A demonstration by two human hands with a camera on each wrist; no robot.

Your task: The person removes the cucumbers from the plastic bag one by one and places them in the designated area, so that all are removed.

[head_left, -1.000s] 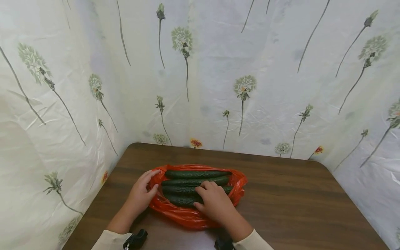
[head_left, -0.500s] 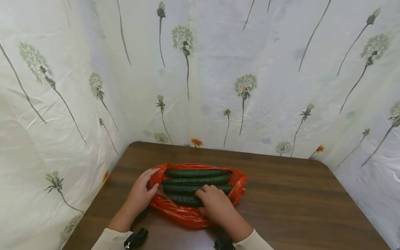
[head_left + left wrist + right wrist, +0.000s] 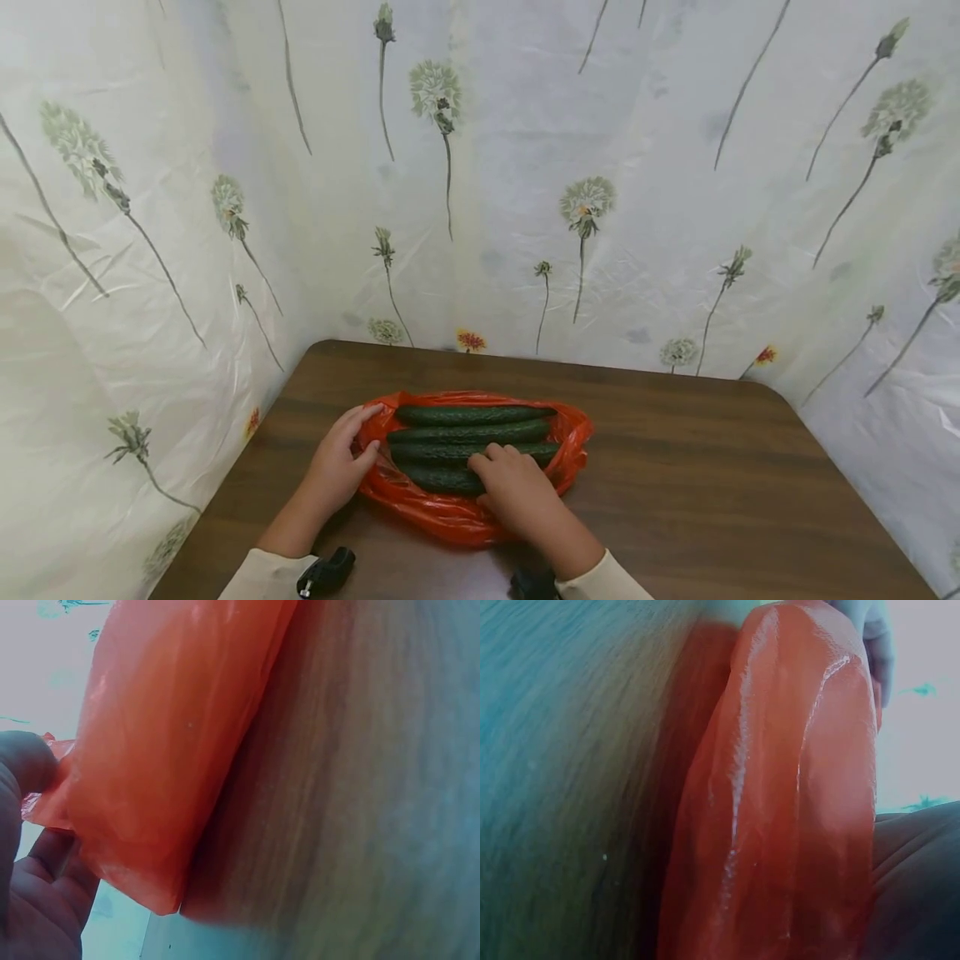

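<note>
Several dark green cucumbers (image 3: 472,432) lie side by side in an open red plastic bag (image 3: 450,518) on the wooden table. At the bag's left end, my left hand (image 3: 341,458) pinches its edge between thumb and fingers; the left wrist view shows the red film (image 3: 60,799) caught there. My right hand (image 3: 517,492) reaches over the bag's near rim and grips the nearest cucumber (image 3: 442,478), its fingers curled over the far side. That cucumber's right part is covered by the hand, and the thumb is mostly hidden.
The brown table (image 3: 697,467) has rounded far corners. A pale curtain (image 3: 495,167) printed with dandelions hangs right behind it and along both sides. Black wrist cameras are strapped at both sleeves, near the table's front.
My right thumb has drawn in from the top of the nearest cucumber to its near side, and the fingers have shifted slightly. The left hand, bag and cucumbers stay nearly in place.
</note>
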